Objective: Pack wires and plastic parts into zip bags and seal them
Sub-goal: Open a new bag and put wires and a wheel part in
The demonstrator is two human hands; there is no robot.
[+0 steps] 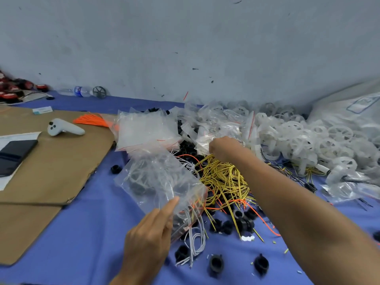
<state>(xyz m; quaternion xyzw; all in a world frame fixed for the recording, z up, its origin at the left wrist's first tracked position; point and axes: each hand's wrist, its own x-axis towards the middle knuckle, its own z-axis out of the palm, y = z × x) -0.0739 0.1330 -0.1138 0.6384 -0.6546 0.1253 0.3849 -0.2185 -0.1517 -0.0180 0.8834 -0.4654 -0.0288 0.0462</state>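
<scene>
Blue cloth (92,233) covers the work surface. Directly on it: cardboard sheet (51,165) at left, water bottle (79,91) by the wall, empty zip bags (146,130), yellow wires (224,177), scattered black plastic parts (216,263), heap of white plastic wheels (308,145) at right.

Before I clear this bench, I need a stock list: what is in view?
Held zip bag: one, clear, part-filled, centre front.
Empty zip bags: a stack, clear with red strips, behind it.
Yellow wires: a tangle, centre.
Orange wires: one bundle, left of the stack.
White wires: a few, under the held bag.
Black plastic parts: many, scattered in front.
White plastic wheels: a heap, right.
Controller: one, white, on the cardboard.
Phone: one, black, far left.
Cardboard: brown, left.
Water bottle: one, clear, lying by the wall.
Cloth: blue, under everything.
Left hand: holds the part-filled bag.
Right hand: reaches past the yellow tangle, fingers hidden.
</scene>
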